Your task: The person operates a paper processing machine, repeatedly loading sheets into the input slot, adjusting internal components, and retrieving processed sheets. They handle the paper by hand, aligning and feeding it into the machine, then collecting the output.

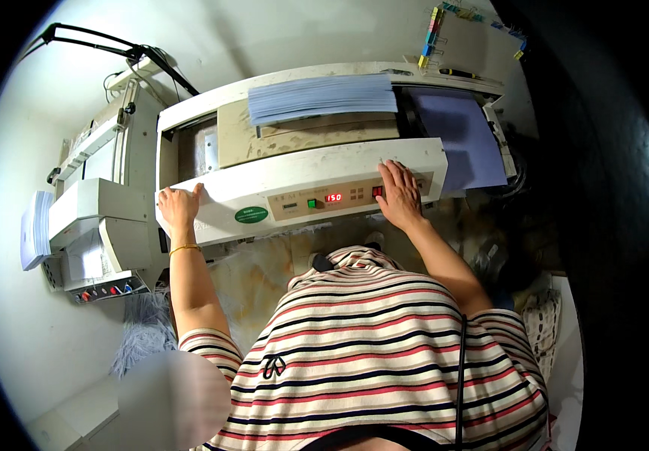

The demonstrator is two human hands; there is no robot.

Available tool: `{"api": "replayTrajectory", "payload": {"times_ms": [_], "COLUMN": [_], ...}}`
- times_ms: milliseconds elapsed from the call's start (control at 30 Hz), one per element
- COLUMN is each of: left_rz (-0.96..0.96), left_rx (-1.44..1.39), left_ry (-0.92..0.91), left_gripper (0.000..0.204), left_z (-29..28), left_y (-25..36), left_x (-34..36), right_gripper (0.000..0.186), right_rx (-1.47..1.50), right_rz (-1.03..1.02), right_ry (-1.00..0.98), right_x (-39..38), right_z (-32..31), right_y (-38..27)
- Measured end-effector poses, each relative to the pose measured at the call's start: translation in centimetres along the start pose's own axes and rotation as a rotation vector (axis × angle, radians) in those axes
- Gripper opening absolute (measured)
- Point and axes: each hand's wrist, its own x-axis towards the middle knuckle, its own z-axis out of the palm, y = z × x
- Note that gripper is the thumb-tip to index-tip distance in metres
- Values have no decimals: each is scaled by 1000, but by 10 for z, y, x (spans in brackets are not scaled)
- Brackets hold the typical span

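Observation:
In front of me stands a long white binding machine (324, 165) with a beige control panel (279, 203) on its front face. My left hand (179, 207) rests on the left end of the front cover, thumb spread apart, other fingers bent partly out of sight at the edge. Against the panel's right part lies my right hand (400, 194), fingers stretched out, beside a red switch (377, 192). A green switch (312, 204) and a lit red display (333, 198) sit left of it. On the machine's beige top lies a stack of pale blue sheets (321, 98).
A purple-blue sheet (460, 139) covers the machine's right end. At left stands another white machine (99, 203) with a paper stack (36, 229) and paper shreds (144, 331) below. Coloured binder clips (431, 37) line the back right; a black lamp arm (114, 46) reaches in at upper left.

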Motion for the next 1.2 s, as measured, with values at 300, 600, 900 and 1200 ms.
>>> {"api": "replayTrajectory", "payload": {"times_ms": [300,600,900,1200], "left_rz": [-174,-265,-299,-267], "left_rx": [-252,-294,-300,-838], "left_ry": [220,214,254,590], "left_gripper": [81,69,71,34], "left_z": [39,41,55,54], "left_y": [12,29,31,18], "left_x": [-17,-29,-29,-66], "right_gripper": [83,75,74,78], "right_rx": [5,19,123,82], "right_rz": [-92,-95,-67,-47], "right_ry": [7,96,133,128], "right_x": [0,-3,-3,-1], "right_z": [3,12,15,17], "right_y": [18,23,23,22]}}
